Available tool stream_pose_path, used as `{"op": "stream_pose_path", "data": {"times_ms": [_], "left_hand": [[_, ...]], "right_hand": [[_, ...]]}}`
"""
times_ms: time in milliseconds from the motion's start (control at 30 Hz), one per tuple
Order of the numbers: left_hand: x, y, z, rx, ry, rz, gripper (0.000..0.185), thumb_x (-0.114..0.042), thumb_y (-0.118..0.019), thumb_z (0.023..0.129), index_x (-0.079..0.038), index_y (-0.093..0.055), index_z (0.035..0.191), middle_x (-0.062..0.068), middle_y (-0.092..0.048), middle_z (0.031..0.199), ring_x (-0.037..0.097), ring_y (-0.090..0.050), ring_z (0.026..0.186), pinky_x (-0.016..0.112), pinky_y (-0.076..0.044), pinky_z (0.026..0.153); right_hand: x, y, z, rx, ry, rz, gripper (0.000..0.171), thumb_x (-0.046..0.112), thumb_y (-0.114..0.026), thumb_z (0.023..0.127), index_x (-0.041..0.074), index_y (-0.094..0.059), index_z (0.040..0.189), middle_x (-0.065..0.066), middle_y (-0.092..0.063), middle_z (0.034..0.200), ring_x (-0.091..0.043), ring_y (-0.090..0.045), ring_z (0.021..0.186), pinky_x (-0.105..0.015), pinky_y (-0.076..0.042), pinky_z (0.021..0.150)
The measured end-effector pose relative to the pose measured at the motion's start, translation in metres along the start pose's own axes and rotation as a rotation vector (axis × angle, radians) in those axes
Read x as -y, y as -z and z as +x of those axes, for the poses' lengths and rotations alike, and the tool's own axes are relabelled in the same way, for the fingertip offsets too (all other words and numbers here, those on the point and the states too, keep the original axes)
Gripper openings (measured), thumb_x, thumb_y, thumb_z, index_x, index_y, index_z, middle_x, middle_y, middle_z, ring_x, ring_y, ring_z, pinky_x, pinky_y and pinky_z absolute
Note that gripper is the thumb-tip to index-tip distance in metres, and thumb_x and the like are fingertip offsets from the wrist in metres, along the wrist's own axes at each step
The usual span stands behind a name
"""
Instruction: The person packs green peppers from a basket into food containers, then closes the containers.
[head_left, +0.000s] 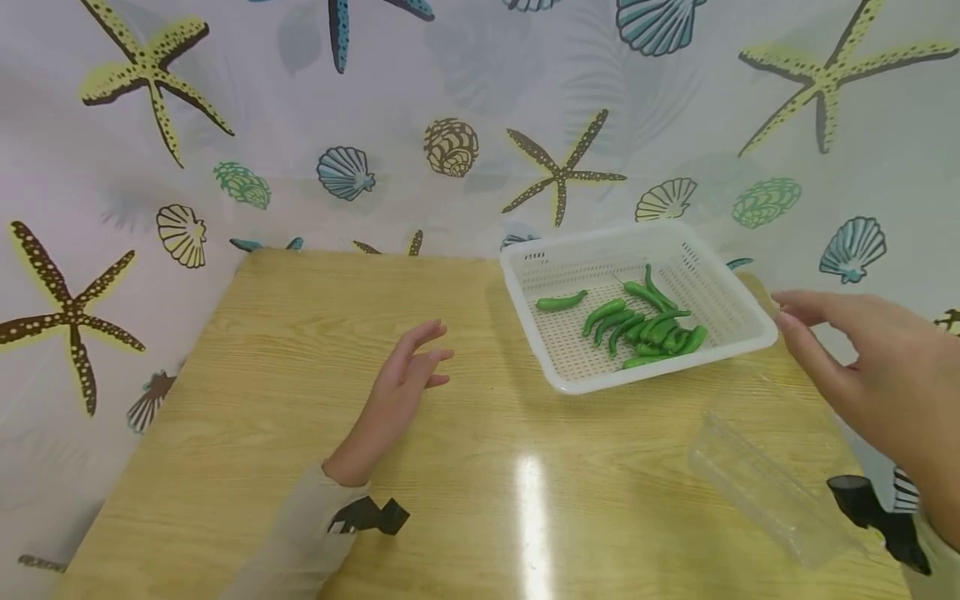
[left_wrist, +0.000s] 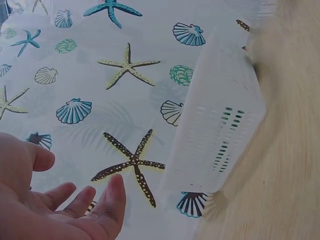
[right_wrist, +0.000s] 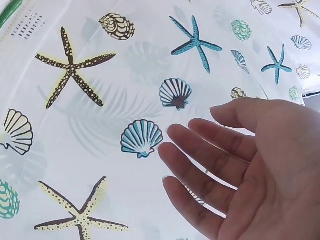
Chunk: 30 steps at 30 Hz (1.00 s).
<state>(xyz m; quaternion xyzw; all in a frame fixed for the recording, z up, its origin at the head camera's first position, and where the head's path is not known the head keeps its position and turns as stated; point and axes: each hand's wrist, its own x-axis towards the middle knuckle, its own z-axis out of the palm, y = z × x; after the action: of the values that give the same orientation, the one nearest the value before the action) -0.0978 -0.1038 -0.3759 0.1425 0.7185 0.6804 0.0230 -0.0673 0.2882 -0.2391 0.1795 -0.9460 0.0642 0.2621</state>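
With both your left hand (head_left: pixel 408 367) and right hand (head_left: pixel 862 346) open and empty, take the white perforated plastic basket (head_left: pixel 738 287) of green chilli peppers (head_left: pixel 648 325) by its right rim, keeping it level.

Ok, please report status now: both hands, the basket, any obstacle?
Left hand open, holds nothing. Right hand open, beside white plastic basket of green chili peppers. Clear plastic container lies below right hand.
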Motion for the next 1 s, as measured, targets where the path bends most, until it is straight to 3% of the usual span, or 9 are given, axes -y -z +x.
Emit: {"op": "stream_pose_path", "data": {"times_ms": [67, 167, 333, 567, 833, 1000], "left_hand": [[-0.003, -0.002, 0.002, -0.003, -0.001, -0.010, 0.041, -0.012, -0.038, 0.101, -0.003, -0.031, 0.141, 0.012, -0.037, 0.140, 0.028, -0.049, 0.119, 0.046, -0.048, 0.092], [-0.005, -0.005, 0.006, -0.007, 0.014, -0.039, 0.041, -0.013, -0.038, 0.101, -0.004, -0.032, 0.141, 0.012, -0.036, 0.141, 0.027, -0.049, 0.120, 0.046, -0.047, 0.093], [0.008, -0.012, 0.016, -0.009, 0.018, -0.078, 0.040, -0.015, -0.039, 0.101, -0.008, -0.033, 0.140, 0.008, -0.035, 0.142, 0.027, -0.046, 0.121, 0.045, -0.047, 0.094], [0.030, -0.031, 0.031, -0.041, 0.082, -0.084, 0.040, -0.025, -0.045, 0.099, -0.018, -0.037, 0.137, -0.001, -0.035, 0.140, 0.019, -0.045, 0.120, 0.039, -0.048, 0.094], [0.042, -0.055, 0.043, 0.032, 0.196, -0.028, 0.048, -0.034, -0.042, 0.099, -0.024, -0.026, 0.143, -0.006, -0.026, 0.145, 0.021, -0.045, 0.120, 0.042, -0.045, 0.096], [0.049, -0.069, 0.048, 0.077, 0.204, -0.057, 0.060, -0.039, -0.044, 0.097, -0.020, -0.016, 0.147, 0.000, -0.018, 0.149, 0.022, -0.038, 0.127, 0.044, -0.041, 0.100]], "right_hand": [[-0.008, 0.000, 0.009, 0.014, -0.005, -0.013, 0.029, 0.016, -0.060, 0.090, -0.002, -0.062, 0.112, -0.024, -0.065, 0.091, -0.036, -0.059, 0.072, -0.025, -0.043, 0.038], [-0.020, -0.004, 0.018, 0.032, -0.005, -0.051, 0.029, 0.015, -0.058, 0.091, -0.005, -0.062, 0.112, -0.026, -0.065, 0.091, -0.036, -0.057, 0.062, -0.034, -0.046, 0.044], [-0.034, -0.012, 0.029, 0.126, -0.039, -0.105, 0.029, 0.015, -0.057, 0.091, -0.005, -0.061, 0.111, -0.028, -0.064, 0.099, -0.043, -0.058, 0.078, -0.058, -0.047, 0.066], [-0.050, -0.035, 0.038, 0.202, -0.005, -0.150, 0.027, 0.016, -0.059, 0.089, -0.003, -0.064, 0.108, -0.026, -0.064, 0.100, -0.041, -0.059, 0.078, -0.057, -0.049, 0.063], [-0.088, -0.068, 0.050, 0.432, -0.148, -0.116, 0.038, 0.025, -0.050, 0.096, -0.005, -0.055, 0.120, -0.032, -0.056, 0.112, -0.044, -0.056, 0.089, -0.060, -0.047, 0.068], [-0.124, -0.094, 0.049, 0.588, -0.195, -0.077, 0.053, 0.037, -0.043, 0.097, -0.007, -0.045, 0.127, -0.034, -0.050, 0.119, -0.047, -0.053, 0.097, -0.063, -0.044, 0.075]]}}
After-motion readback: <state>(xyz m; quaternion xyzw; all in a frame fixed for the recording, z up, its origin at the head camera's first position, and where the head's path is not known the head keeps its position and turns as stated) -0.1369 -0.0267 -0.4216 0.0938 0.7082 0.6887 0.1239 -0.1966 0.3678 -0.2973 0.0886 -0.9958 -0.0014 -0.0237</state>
